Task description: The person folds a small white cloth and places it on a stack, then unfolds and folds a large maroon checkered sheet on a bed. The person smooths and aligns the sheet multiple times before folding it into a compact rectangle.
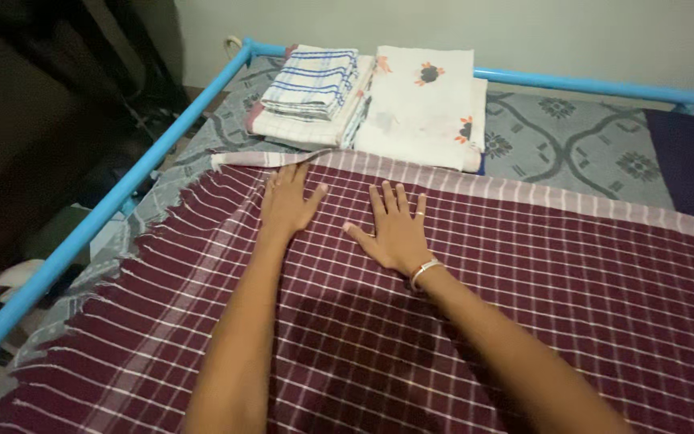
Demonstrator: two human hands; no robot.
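Note:
A maroon cloth with thin white checks (524, 281) lies spread across the bed. My left hand (289, 201) rests flat on it near its pale upper border, fingers apart. My right hand (395, 229) lies flat on the cloth just to the right, fingers spread, with a silver bangle at the wrist. Neither hand holds anything. Both forearms reach in from the bottom edge.
Two stacks of folded cloths sit at the head of the bed: a blue-striped white stack (311, 92) and a white one with orange and black prints (423, 104). A blue metal bed rail (114, 201) runs along the left and far sides. The grey patterned mattress cover (572, 149) shows beyond.

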